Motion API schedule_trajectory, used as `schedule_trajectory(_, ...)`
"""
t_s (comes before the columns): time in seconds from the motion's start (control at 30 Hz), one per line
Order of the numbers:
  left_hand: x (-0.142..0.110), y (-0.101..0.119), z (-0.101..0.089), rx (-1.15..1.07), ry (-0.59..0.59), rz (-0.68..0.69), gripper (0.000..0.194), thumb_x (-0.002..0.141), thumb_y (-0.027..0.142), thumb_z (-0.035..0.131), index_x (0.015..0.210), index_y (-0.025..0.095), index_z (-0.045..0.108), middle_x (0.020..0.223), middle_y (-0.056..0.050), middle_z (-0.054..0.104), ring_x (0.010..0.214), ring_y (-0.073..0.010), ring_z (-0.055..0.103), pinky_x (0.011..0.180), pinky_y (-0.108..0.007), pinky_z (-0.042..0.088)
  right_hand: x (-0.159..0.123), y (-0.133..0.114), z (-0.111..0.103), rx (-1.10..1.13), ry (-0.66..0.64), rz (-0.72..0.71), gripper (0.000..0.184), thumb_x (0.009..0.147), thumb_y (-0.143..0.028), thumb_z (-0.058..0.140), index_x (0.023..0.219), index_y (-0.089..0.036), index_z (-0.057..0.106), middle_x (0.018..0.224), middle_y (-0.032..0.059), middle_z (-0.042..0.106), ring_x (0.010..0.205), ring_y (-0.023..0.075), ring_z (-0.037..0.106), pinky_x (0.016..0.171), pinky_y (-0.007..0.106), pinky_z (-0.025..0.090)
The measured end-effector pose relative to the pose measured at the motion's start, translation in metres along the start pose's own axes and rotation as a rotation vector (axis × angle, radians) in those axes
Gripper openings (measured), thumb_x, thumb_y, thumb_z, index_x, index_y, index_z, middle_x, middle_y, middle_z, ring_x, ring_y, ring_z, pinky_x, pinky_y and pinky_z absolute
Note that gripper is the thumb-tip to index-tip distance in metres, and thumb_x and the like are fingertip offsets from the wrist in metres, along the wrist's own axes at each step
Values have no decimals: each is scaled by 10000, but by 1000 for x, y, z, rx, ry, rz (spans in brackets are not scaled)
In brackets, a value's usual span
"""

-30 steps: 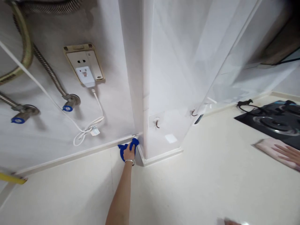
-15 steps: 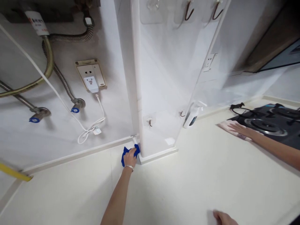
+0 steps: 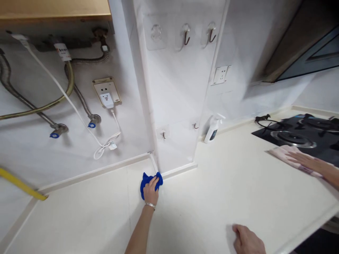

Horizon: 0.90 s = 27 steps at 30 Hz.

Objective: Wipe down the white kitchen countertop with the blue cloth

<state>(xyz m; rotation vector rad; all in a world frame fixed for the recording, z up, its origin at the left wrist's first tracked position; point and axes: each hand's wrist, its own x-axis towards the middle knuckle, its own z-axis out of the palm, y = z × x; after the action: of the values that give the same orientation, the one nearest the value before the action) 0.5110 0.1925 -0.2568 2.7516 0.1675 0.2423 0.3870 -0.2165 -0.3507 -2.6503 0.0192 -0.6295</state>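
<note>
My left hand [image 3: 150, 192], with a bracelet at its wrist, is closed on a blue cloth [image 3: 146, 181]. It presses the cloth onto the white countertop [image 3: 201, 201], against the front left corner of the wall column's raised edge strip [image 3: 178, 170]. Part of the cloth is hidden under my fingers. Low in the view, my right hand [image 3: 249, 240] rests on the countertop with curled fingers, and nothing shows in it. Its lower part is cut off by the frame.
Another person's hand [image 3: 304, 160] lies flat on a pinkish cloth [image 3: 280, 153] beside the black gas stove [image 3: 325, 141]. A white spray bottle [image 3: 212, 131] stands by the column [image 3: 177, 91]. A plugged-in cord [image 3: 116, 123], hoses and a yellow pipe [image 3: 22, 185] are at left.
My left hand has drawn the blue cloth toward me along the column's edge to its corner. The other person's hand and cloth have slid nearer along the stove's front. My view has shifted.
</note>
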Motion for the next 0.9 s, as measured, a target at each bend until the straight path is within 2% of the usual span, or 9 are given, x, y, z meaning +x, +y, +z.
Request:
schedule_trajectory(0.17, -18, 8, -1, 70, 4, 16, 669, 825, 94, 480, 1417, 402, 516, 1523, 23, 525, 1108, -262, 583, 971, -447, 486, 0, -1, 1, 10, 40, -34, 235, 806, -154, 407, 816, -226, 631, 735, 34, 658, 655, 229, 636, 662, 367, 436)
schedule_trajectory(0.3, -29, 17, -2, 89, -41, 75, 632, 790, 104, 542, 1328, 430, 602, 1480, 51, 569, 1123, -279, 546, 1001, -475, 460, 0, -4, 1, -6, 70, -69, 254, 831, -112, 392, 833, -216, 624, 751, 28, 650, 667, 211, 627, 681, 347, 429)
schedule_trajectory(0.43, -54, 34, 5, 75, -68, 145, 569, 811, 205, 570, 1340, 414, 592, 1504, 55, 544, 1162, -304, 501, 1004, -521, 437, 1, -9, -3, -41, 83, -95, 251, 851, -113, 383, 830, -213, 611, 765, 33, 653, 693, 212, 629, 685, 341, 423)
schedule_trajectory(0.53, -77, 35, 6, 40, -76, 232, 522, 841, 282, 564, 1347, 407, 586, 1510, 39, 537, 1162, -310, 497, 973, -526, 449, 0, -9, -7, -69, 54, -59, 259, 851, -134, 376, 841, -218, 621, 776, 43, 662, 715, 229, 642, 702, 355, 438)
schedule_trajectory(0.6, -90, 24, 0, 22, -76, 252, 491, 847, 290, 570, 1319, 416, 607, 1488, 34, 559, 1149, -296, 513, 952, -509, 467, -1, -5, -9, -82, 4, -37, 274, 840, -157, 377, 877, -215, 643, 810, 63, 683, 733, 248, 654, 707, 372, 452)
schedule_trajectory(0.67, -103, 3, -11, 21, -55, 191, 442, 870, 339, 562, 1300, 429, 617, 1470, 38, 576, 1150, -281, 526, 944, -495, 481, -2, 0, -12, -90, -65, -16, 294, 822, -194, 386, 908, -210, 666, 856, 93, 703, 751, 271, 664, 702, 393, 467)
schedule_trajectory(0.77, -123, -42, -35, 44, 20, 20, 398, 928, 455, 469, 1292, 416, 627, 1465, 26, 581, 1169, -276, 537, 954, -495, 489, -2, 7, -14, -88, -167, 45, 318, 788, -268, 402, 896, -220, 697, 914, 134, 718, 766, 310, 675, 676, 428, 479)
schedule_trajectory(0.9, -162, -111, -70, 80, 102, -179, 387, 959, 420, 406, 1222, 379, 687, 1417, 10, 624, 1167, -247, 578, 991, -467, 495, 0, 19, -11, 1, -245, 114, 298, 682, -362, 479, 824, -290, 731, 942, 160, 711, 792, 370, 680, 675, 498, 482)
